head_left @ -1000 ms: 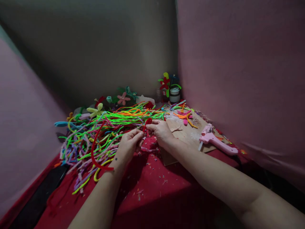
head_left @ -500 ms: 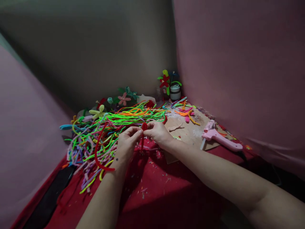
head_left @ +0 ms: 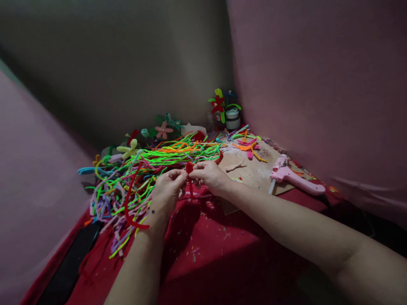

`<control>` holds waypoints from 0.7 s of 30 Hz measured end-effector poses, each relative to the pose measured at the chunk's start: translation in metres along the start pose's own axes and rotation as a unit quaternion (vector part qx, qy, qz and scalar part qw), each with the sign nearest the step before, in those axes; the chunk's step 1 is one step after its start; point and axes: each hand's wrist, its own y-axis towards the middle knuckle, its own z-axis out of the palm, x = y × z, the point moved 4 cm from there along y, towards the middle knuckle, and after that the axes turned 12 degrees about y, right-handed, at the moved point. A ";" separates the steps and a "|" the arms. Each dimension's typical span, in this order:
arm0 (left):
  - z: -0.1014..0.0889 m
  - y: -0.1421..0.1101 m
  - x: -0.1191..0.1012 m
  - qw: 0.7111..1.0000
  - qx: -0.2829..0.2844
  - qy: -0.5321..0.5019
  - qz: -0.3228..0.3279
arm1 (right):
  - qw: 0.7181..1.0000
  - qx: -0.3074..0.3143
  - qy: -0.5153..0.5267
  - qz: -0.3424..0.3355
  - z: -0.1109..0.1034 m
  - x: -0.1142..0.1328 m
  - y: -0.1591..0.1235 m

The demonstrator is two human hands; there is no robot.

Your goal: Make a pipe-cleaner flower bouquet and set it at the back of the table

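My left hand and my right hand meet over a red cloth, fingers pinched together. Between them they hold a red pipe cleaner, bent into a small loop at the top with a short tail hanging below. Behind and to the left of my hands lies a big pile of loose pipe cleaners, mostly neon green with orange, purple and pink. A long red strand curves by my left wrist.
A pink glue gun lies on a cardboard sheet at the right. Finished pipe-cleaner flowers stand along the back; more sit in a small jar. Pink walls close in left and right. Scraps litter the red cloth.
My hands drew closer together and the red loop now stands upright between the fingertips. The view shifted slightly.
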 end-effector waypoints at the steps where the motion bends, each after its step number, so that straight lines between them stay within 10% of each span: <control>1: 0.000 0.000 0.000 1.000 0.000 -0.004 0.000 | 1.000 0.003 0.017 0.006 0.000 -0.001 0.000; 21: -0.005 0.000 -0.004 0.998 -0.014 0.007 0.056 | 0.996 -0.014 -0.084 -0.029 0.002 0.004 -0.004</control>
